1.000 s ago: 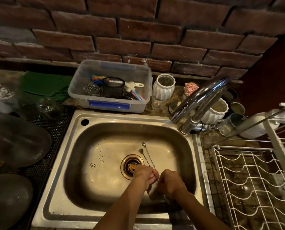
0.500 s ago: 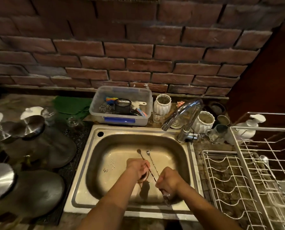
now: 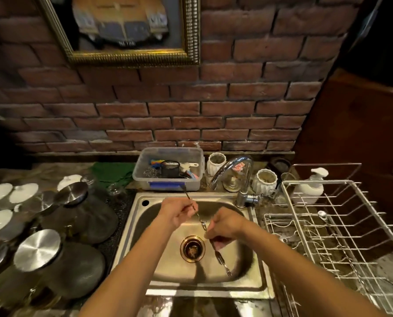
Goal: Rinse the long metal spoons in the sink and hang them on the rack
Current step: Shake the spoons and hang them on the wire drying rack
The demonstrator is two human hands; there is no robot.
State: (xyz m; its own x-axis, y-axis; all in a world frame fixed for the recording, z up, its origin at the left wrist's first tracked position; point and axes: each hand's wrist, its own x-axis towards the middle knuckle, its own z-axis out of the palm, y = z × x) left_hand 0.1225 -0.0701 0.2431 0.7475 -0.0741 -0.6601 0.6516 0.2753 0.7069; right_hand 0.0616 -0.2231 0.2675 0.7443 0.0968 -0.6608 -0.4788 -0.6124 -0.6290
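1. Head view, hands: the left hand (image 3: pixel 179 212) is raised over the back part of the steel sink (image 3: pixel 255 266), its fingers curled and pinching the upper stretch of the long metal spoons (image 3: pixel 202 223).
2. The right hand (image 3: pixel 225 226) is just right of it and lower, fingers curled around the same twisted shafts further down.
3. The spoons run on a slant between the 2 hands: one thin end sticks up past the left hand toward the plastic tub (image 3: pixel 168 169), the other end hangs below the right hand over the basin, right of the drain (image 3: pixel 192 248). How many spoons are in the bundle cannot be told for sure.
4. The spoons are held in the air above the basin, not touching it.
5. The tap (image 3: pixel 234 170) arches at the sink's back right corner; no water stream is visible.
6. The white wire rack (image 3: pixel 342 227) stands on the counter to the right of the sink, well apart from the spoons.
7. A white pump bottle (image 3: pixel 312 186) sits behind the rack.
8. On the left counter lie dark pots with shiny metal lids (image 3: pixel 37 250).
9. A framed picture (image 3: pixel 127 28) hangs on the brick wall above.
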